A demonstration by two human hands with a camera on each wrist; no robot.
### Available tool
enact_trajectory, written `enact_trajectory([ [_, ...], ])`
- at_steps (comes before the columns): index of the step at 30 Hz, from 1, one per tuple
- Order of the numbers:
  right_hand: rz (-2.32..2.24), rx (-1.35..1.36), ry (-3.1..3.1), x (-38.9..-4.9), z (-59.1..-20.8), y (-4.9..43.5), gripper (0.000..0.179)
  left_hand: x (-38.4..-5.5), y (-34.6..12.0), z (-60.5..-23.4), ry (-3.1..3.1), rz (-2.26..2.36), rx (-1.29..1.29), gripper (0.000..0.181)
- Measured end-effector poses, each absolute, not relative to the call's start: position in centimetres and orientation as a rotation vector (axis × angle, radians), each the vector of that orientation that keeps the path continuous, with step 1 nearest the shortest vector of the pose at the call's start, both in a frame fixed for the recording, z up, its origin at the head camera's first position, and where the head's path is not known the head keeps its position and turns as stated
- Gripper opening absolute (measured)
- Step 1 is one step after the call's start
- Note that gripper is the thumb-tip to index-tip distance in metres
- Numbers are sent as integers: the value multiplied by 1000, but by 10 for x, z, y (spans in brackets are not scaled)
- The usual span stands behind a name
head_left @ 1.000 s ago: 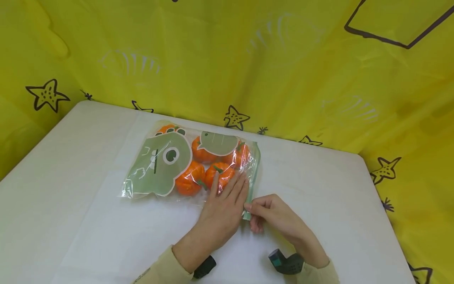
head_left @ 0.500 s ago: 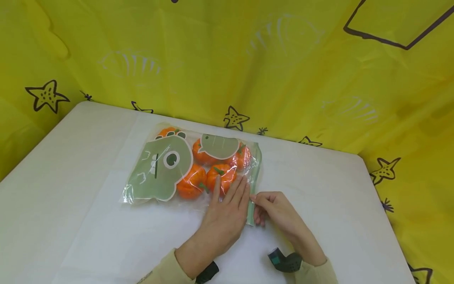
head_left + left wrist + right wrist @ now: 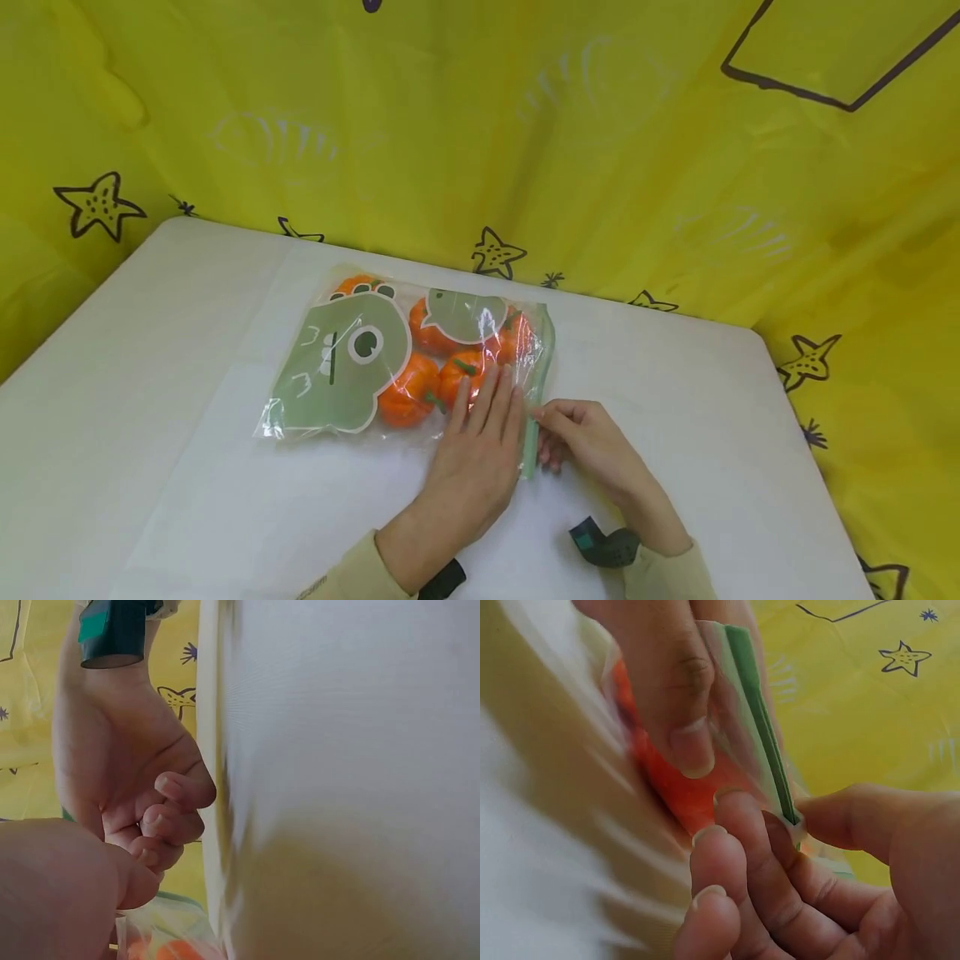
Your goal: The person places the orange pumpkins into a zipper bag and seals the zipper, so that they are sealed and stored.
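A clear zip bag (image 3: 337,350) with a green cartoon animal print lies flat on the white table, its green zip edge (image 3: 542,375) toward the right. Inside it are several small orange pumpkins (image 3: 408,392) with green stems. My left hand (image 3: 476,467) rests on the bag beside the zip, its fingers straight across the plastic and over part of one pumpkin. With thumb and index finger, my right hand (image 3: 592,442) pinches a small whitish slider (image 3: 797,826) on the green zip strip (image 3: 757,712); its other fingers curl loosely below.
The white table (image 3: 712,433) runs up to a yellow curtain (image 3: 450,125) with drawn starfish and fish, behind and at the right. Dark wrist devices (image 3: 603,546) sit under both wrists near the sleeves.
My right hand has moved a short way up along the zip, away from the bag's near corner. My left hand stays on the bag, which has shifted slightly nearer in view.
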State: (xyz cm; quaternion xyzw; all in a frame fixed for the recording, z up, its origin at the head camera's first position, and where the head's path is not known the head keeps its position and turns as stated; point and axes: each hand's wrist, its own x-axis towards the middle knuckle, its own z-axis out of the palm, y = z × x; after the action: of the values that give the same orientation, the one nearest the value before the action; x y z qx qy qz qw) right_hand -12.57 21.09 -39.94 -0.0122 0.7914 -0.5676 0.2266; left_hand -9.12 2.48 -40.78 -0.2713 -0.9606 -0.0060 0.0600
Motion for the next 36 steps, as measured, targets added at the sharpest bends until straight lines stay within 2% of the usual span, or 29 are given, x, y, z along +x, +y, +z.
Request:
enact_trajectory([
  [10, -1486, 20, 2228, -146, -393, 209, 32, -90, 28, -408, -2933, 6, -803, 70],
  [36, -1621, 86, 2226, -165, -405, 202, 35, -88, 28, -410, -2921, 94, -788, 72],
])
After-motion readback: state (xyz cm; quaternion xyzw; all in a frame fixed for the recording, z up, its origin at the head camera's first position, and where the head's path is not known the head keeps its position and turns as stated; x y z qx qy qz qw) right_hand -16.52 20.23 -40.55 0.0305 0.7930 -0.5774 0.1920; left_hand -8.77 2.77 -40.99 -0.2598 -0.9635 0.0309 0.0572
